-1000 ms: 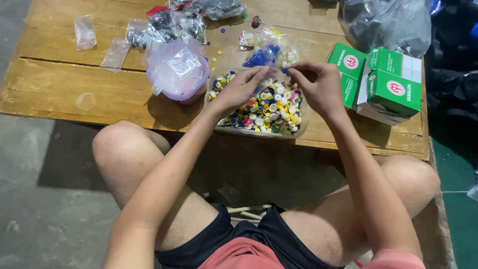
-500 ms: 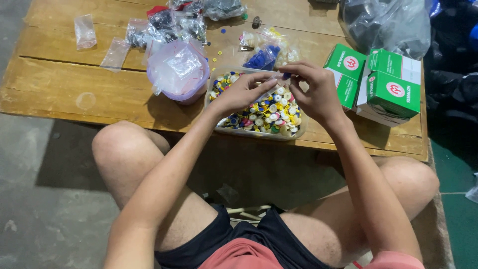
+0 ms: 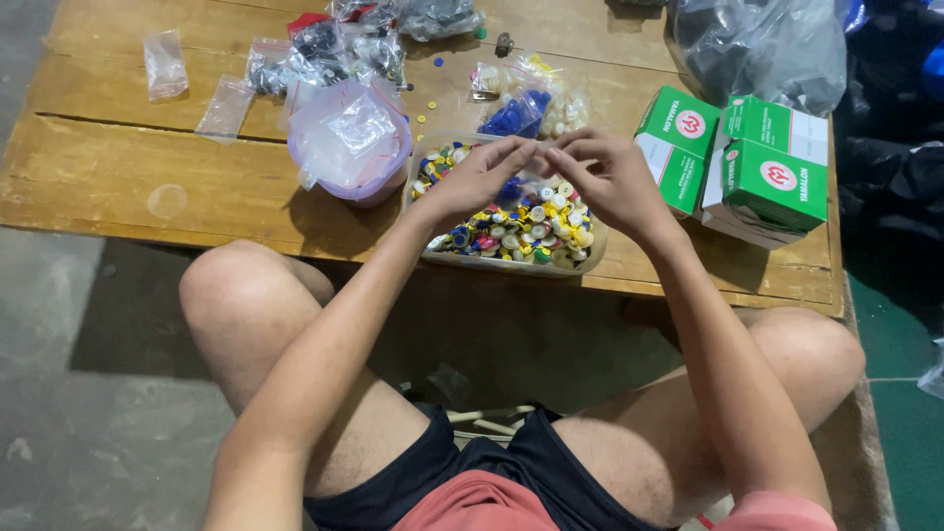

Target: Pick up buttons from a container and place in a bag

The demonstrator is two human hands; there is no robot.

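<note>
A clear plastic tray full of small round caps in yellow, white, blue and green sits at the near edge of the wooden table. Both my hands hover just above it. My left hand and my right hand have their fingertips pinched together and meeting over the tray's far side. Between them is a tiny piece, mostly hidden by the fingers. My bare knees are under the table edge.
A purple tub stuffed with clear bags stands left of the tray. Behind the tray lies a bag of blue and white pieces. Green boxes sit at the right, small clear bags at the far left, and a large grey bag at the back right.
Both hands have drawn closer together over the tray, and their fingertips now touch; the right hand has shifted slightly left.
</note>
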